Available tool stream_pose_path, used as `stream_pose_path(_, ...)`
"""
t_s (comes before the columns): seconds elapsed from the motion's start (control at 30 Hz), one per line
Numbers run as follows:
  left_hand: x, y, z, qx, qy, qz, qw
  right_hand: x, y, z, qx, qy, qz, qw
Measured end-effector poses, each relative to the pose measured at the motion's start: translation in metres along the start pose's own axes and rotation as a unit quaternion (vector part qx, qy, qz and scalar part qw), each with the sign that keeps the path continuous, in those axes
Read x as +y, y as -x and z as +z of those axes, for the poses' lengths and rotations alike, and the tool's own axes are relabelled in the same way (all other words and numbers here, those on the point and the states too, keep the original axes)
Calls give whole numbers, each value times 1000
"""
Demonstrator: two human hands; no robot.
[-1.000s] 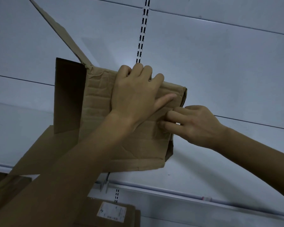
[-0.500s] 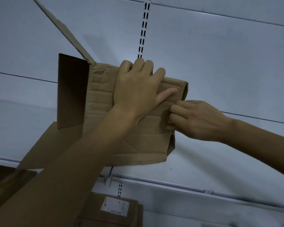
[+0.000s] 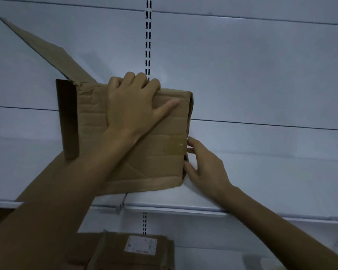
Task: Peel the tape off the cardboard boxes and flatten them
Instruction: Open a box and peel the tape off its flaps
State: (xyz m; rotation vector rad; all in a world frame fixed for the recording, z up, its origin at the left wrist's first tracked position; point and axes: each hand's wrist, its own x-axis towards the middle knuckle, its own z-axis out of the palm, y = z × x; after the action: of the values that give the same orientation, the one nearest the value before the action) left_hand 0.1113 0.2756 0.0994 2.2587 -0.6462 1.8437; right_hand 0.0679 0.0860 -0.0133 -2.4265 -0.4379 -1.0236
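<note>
A brown cardboard box [image 3: 160,168] lies on a white shelf, its creased face toward me and its flaps [image 3: 47,49] spread open at the left. A strip of clear tape [image 3: 176,146] crosses the face to the right edge. My left hand [image 3: 131,108] grips the box's far top edge, fingers curled over it and thumb stretched along the face. My right hand [image 3: 207,168] is at the box's right side, with its fingertips touching the edge where the tape wraps round. The tape end on that side is hidden.
The white shelf's front lip [image 3: 183,208] runs below the box. A slotted upright [image 3: 148,41] climbs the white back panel. On the level beneath lie more cardboard boxes, one with a white label [image 3: 141,248]. A dark inner flap [image 3: 67,119] stands upright at the left.
My right hand has dropped from the box's face to its right edge, and its curled fingers have straightened, uncovering the tape strip. My left hand keeps its grip on the top edge.
</note>
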Motion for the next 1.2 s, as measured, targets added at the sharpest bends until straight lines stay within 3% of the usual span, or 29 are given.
stream_pose_path(0.13,-20,-6,-13,4,41,-73,996,-27,-8,-1,141,44,-84,985)
stream_pose_path(0.27,-47,-12,-34,19,93,-156,983,-56,-37,-11,266,91,-167,945)
stream_pose_path(0.37,-52,-6,-54,-65,85,-187,976,-71,-60,-28,256,123,-221,933)
stream_pose_path(0.47,-36,3,-62,-125,32,-132,983,-88,-74,-39,220,151,-249,931)
stream_pose_path(0.63,-37,10,-60,-208,86,-116,967,-100,-72,-41,164,190,-252,935)
stream_pose_path(0.8,-26,16,-51,-231,64,-81,967,-86,-59,-32,145,179,-228,946)
stream_pose_path(1.2,6,25,-14,-227,-49,-30,972,-50,-39,-4,213,181,-214,936)
